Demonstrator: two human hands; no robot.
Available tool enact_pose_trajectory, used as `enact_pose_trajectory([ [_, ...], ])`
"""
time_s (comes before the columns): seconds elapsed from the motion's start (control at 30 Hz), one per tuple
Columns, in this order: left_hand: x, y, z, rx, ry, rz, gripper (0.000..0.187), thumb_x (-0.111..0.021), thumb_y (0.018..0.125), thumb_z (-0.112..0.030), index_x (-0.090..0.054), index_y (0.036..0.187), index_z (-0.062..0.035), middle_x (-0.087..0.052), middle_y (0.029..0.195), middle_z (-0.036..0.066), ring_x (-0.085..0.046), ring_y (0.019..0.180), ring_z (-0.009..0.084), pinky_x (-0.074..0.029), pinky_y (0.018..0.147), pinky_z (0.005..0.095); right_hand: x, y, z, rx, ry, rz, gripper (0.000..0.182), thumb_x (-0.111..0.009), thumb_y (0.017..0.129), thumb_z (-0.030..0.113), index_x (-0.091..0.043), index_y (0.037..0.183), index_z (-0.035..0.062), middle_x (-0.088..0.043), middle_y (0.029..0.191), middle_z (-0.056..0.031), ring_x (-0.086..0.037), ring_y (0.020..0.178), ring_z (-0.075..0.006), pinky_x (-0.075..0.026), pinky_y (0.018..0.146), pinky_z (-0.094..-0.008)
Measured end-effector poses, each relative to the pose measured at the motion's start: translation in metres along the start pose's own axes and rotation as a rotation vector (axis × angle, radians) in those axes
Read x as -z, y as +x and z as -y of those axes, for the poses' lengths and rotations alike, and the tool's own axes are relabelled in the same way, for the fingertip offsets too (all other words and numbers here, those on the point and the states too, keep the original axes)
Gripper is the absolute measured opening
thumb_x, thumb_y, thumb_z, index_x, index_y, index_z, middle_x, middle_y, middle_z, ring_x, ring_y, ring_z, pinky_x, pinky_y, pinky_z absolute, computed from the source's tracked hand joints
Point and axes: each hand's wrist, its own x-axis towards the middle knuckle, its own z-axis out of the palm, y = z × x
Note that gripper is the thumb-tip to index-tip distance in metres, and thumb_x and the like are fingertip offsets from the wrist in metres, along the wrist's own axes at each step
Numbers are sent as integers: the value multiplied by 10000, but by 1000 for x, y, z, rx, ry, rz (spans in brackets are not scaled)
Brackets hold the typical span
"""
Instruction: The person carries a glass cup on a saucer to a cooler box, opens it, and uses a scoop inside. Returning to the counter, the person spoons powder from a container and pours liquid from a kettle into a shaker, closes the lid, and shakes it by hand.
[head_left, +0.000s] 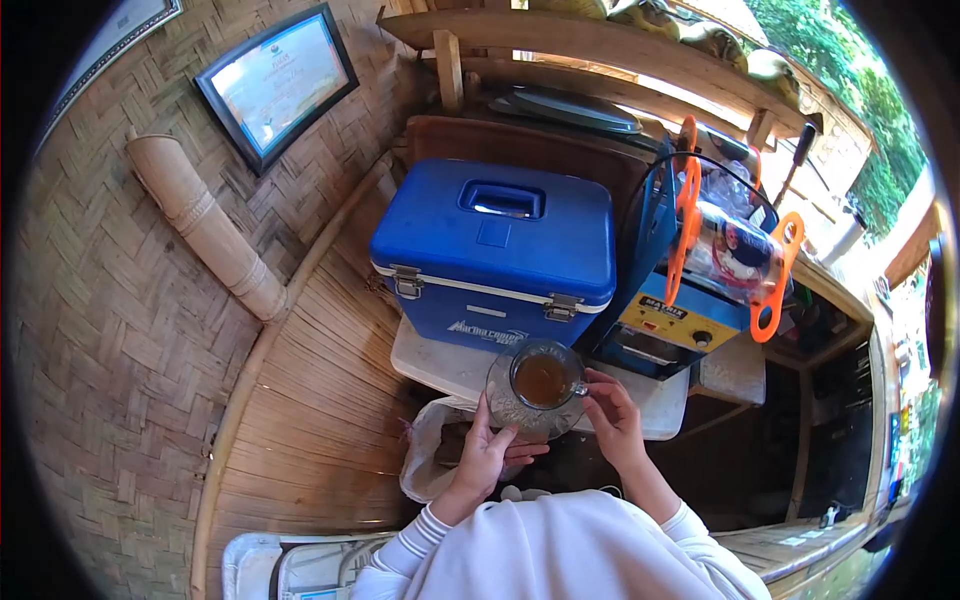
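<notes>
Your left arm (410, 540) and right arm (685, 525), both in pale sleeves, reach up from the bottom of the frame, wrists (458, 500) bare and angled inward. Your left hand (478, 458), just below centre, has one digit pointing upward and others stretching rightward; your right hand (615, 412), right of centre, draws thumb and fingers close together, gripping.

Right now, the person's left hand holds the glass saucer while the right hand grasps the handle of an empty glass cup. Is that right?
Not quite: the glass cup isn't empty; the head view shows brown liquid in it. The left hand does hold the glass saucer, and the right hand grasps the handle.
</notes>
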Motion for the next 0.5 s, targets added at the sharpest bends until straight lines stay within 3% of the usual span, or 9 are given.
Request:
enact_pose_trajectory([
  [0.13, 5, 19, 27, 87, -10, -58, 665, -337, 957, -48, 81, 1431, -255, -595, 1069, 239, -664, 854, 322, -547, 610, 280, 23, 11, -20, -17, -70, 77, 189, -611, 841, 29, -598, 1025, -14, -500, 1218, -144, -548, 1080, -199, -475, 889, -298],
  [0.23, 11, 32, 49, 115, -26, -36, 725, -386, 931, -36, 63, 1429, -315, -547, 1147, 236, -659, 861, 341, -564, 609, 325, 36, 17, -35, -40, -83, 134, 195, -617, 838, 38, -610, 1026, -13, -501, 1216, -152, -551, 1089, -224, -485, 888, -308],
  [0.47, 15, 67, 107, 147, -76, -153, 698, -364, 947, -47, 60, 1422, -331, -588, 1086, 247, -659, 876, 322, -538, 608, 313, 61, 31, -95, -125, -104, 227, 203, -616, 844, 73, -615, 1035, 2, -519, 1192, -169, -577, 1061, -240, -488, 881, -306],
  [0.5, 17, 72, 116, 187, -53, -178, 704, -372, 943, -47, 61, 1423, -326, -590, 1089, 242, -660, 877, 319, -532, 615, 314, 63, 30, -109, -159, -107, 233, 200, -609, 851, 60, -602, 1040, -7, -522, 1182, -146, -563, 1054, -209, -474, 879, -293],
])
